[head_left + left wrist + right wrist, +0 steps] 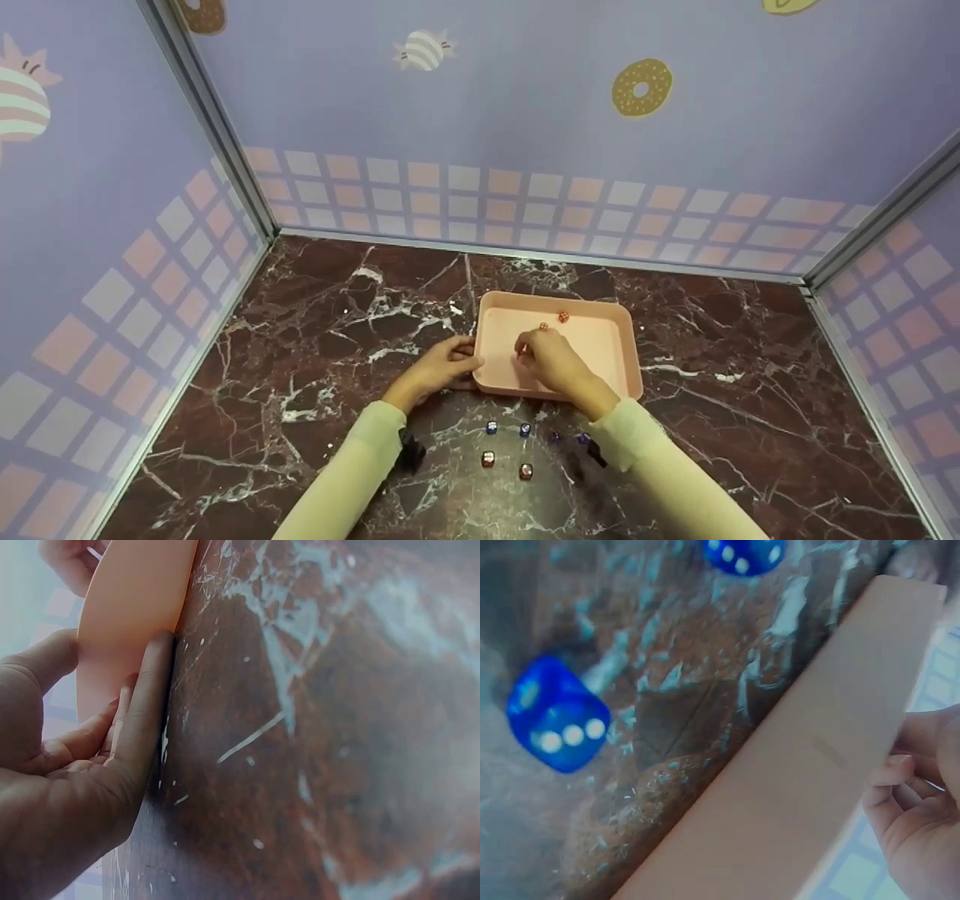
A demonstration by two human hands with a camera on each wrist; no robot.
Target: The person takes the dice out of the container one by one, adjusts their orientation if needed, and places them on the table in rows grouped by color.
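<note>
A shallow peach-coloured tray [517, 387] lies on the marble-patterned table. At its left end my left hand [442, 364] holds the side, thumb at the rim and fingers against the outer wall. My right hand [551, 356] is inside the tray, low over its floor, with curled fingers and fingertips together. I cannot tell whether a die is between those fingertips. Beyond the right hand are two red dice, one [563, 316] near the back wall and another [544, 327] by the knuckles. In the right wrist view, the tray wall [802, 757] stands before the right hand [922, 802].
In front of the tray sit several blue dice, including one [491, 427] on the left and one [525, 429] beside it. Nearer are two red dice, one [488, 458] left and one [526, 471] right. Patterned panels [525, 112] enclose the table at back and sides.
</note>
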